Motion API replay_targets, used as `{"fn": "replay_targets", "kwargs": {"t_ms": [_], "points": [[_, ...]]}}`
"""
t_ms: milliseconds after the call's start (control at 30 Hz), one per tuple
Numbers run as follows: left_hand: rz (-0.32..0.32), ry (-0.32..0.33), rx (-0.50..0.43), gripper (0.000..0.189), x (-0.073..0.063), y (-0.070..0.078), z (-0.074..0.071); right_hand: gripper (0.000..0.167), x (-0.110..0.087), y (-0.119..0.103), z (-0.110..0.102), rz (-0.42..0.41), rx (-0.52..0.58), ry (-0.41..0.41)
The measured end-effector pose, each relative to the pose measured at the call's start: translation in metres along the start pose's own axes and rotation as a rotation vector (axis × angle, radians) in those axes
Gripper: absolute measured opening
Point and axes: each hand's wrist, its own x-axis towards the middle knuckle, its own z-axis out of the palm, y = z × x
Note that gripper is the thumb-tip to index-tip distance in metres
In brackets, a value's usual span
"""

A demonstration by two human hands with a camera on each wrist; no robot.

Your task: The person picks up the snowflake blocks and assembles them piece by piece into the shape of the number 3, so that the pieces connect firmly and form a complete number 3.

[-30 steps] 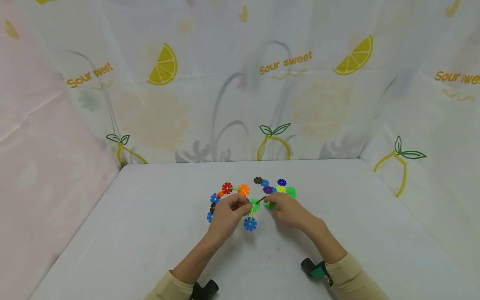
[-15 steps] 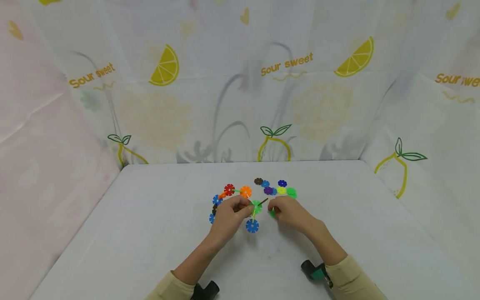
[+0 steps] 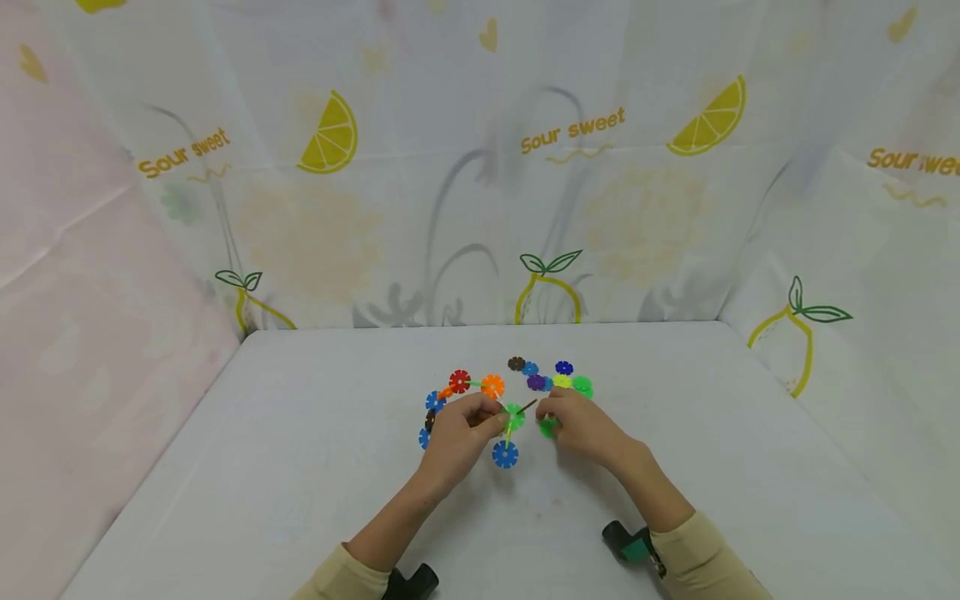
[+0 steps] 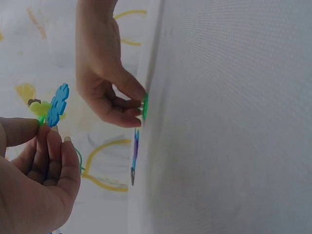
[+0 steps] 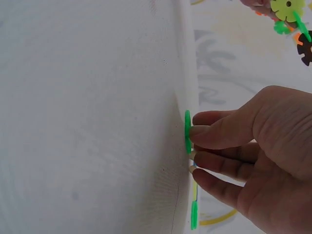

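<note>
My left hand (image 3: 462, 431) holds up a chain of notched plastic snowflake discs, its thumb and index finger pinching a green disc (image 4: 41, 120). A blue disc (image 3: 506, 454) hangs from the near end of the chain. A brown disc (image 3: 528, 406) sticks out on the right, nearly edge-on; in the right wrist view this brown disc (image 5: 305, 48) shows its slots. Low at the table surface, the fingertips and thumb of my right hand (image 3: 579, 422) grip a loose green disc (image 5: 187, 131). Other fingers of that hand curl beside it.
The chain's far part, with a red disc (image 3: 460, 382) and an orange disc (image 3: 492, 387), curves behind the left hand. Loose discs, among them a purple disc (image 3: 536, 382) and a brown disc (image 3: 516, 364), lie on the white table (image 3: 315, 433) beyond the right hand. A printed curtain (image 3: 405, 208) stands behind.
My right hand has let go of the brown disc on the chain and dropped slightly right to the loose green disc. The left hand keeps its hold on the chain.
</note>
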Motion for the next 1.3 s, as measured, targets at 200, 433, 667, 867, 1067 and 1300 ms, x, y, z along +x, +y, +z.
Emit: {"fn": "replay_targets", "kwargs": {"t_ms": [200,433,667,867,1067,1300], "points": [[0.010,0.011,0.037,0.013,-0.001,0.000,0.001,0.025,0.000,-0.001,0.000,0.029,-0.001,-0.026],[0.018,0.027,0.060,0.009,-0.001,0.002,0.001,0.023,-0.001,0.000,-0.004,0.083,0.029,-0.036],[0.014,0.044,0.065,0.010,0.000,0.001,0.002,0.020,-0.002,0.010,-0.010,0.008,0.106,-0.066],[0.011,0.031,0.024,0.012,0.000,-0.001,0.002,0.011,-0.009,0.019,-0.019,-0.013,0.278,-0.078],[-0.011,-0.002,-0.053,0.014,0.001,-0.002,0.001,0.008,-0.015,0.019,-0.037,-0.043,0.549,-0.091],[-0.085,-0.031,-0.179,0.018,0.002,0.000,-0.001,0.016,-0.017,0.014,-0.050,-0.048,0.703,-0.100]]}}
